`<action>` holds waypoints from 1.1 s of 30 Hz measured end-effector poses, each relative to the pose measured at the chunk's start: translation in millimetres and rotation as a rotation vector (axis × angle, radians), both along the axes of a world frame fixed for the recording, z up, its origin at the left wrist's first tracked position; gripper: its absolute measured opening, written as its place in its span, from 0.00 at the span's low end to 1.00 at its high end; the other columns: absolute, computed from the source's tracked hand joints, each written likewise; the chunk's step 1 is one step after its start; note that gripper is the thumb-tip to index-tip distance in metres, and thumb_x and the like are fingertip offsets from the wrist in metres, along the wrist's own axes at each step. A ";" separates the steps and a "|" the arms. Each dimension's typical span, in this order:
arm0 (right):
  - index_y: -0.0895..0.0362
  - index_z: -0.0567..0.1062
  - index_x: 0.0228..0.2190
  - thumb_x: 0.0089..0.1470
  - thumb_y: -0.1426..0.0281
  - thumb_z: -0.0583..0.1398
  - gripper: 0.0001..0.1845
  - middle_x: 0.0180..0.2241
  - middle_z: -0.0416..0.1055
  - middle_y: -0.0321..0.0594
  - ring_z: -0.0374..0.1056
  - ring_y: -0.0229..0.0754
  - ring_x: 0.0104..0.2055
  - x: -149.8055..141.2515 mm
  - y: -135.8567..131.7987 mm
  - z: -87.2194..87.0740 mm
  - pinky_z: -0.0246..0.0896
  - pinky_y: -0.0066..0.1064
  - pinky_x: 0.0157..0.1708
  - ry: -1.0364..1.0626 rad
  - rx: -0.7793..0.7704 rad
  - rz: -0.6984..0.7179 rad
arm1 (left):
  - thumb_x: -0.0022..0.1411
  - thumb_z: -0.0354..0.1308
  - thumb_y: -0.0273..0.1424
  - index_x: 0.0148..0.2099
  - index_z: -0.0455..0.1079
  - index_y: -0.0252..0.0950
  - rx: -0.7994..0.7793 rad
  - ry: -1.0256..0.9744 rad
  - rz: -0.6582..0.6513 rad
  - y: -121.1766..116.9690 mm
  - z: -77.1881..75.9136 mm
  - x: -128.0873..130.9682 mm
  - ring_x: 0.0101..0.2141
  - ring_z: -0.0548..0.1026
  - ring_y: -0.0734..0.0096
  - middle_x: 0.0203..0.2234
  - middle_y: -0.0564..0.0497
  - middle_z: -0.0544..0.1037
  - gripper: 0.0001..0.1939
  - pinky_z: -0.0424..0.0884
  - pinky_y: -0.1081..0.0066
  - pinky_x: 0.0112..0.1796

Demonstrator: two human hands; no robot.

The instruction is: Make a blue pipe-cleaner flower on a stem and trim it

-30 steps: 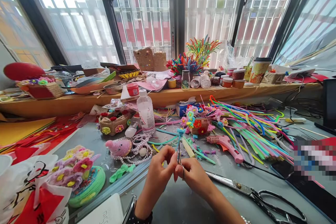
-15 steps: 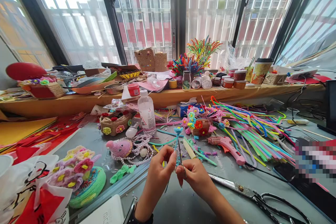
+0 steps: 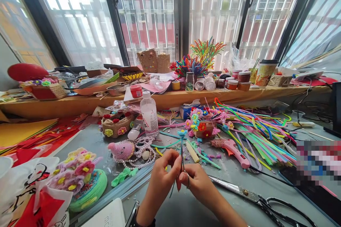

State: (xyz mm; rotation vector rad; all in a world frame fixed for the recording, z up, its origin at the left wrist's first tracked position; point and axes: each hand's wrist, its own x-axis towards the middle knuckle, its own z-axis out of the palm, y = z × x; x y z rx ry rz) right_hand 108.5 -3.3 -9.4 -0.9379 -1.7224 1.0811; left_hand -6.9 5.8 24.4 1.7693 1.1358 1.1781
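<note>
My left hand (image 3: 163, 173) and my right hand (image 3: 198, 182) meet low in the middle of the view, both pinched on the thin stem of a blue pipe-cleaner flower (image 3: 182, 133). The stem runs up from between my fingertips, and the small blue bloom stands above them. A loose end of the stem hangs down below my left fingers. A pink glue gun (image 3: 231, 148) lies just right of the flower, and large scissors (image 3: 262, 202) lie on the grey table (image 3: 186, 209) by my right wrist.
A heap of coloured pipe cleaners (image 3: 255, 127) covers the right. Two small baskets of flowers (image 3: 115, 124), a clear bottle (image 3: 149, 113), a pink knitted mouse with pearls (image 3: 121, 150) and a green yarn base with flowers (image 3: 80, 177) stand left. A cluttered sill (image 3: 170, 97) runs behind.
My hands stay pinched on the stem and shift slightly lower and closer together; the blue flower tilts a little back toward upright.
</note>
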 end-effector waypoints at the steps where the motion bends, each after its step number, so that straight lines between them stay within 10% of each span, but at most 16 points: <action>1: 0.62 0.68 0.12 0.42 0.42 0.45 0.36 0.12 0.53 0.32 0.51 0.31 0.17 0.2 0.6 -1.3 0.42 0.23 0.17 0.007 0.004 -0.009 | 0.52 0.48 0.32 0.22 0.58 0.35 0.002 0.004 0.001 0.1 0.3 -0.4 0.20 0.61 0.77 0.16 0.57 0.61 0.10 0.60 0.78 0.22; 33: 0.60 0.65 0.11 0.40 0.41 0.43 0.36 0.14 0.54 0.33 0.52 0.32 0.19 2.7 -0.3 2.5 0.44 0.23 0.18 -0.020 -0.031 -0.021 | 0.48 0.48 0.26 0.19 0.54 0.36 0.151 0.193 0.108 -2.9 -0.9 1.5 0.18 0.58 0.78 0.14 0.58 0.58 0.08 0.57 0.78 0.21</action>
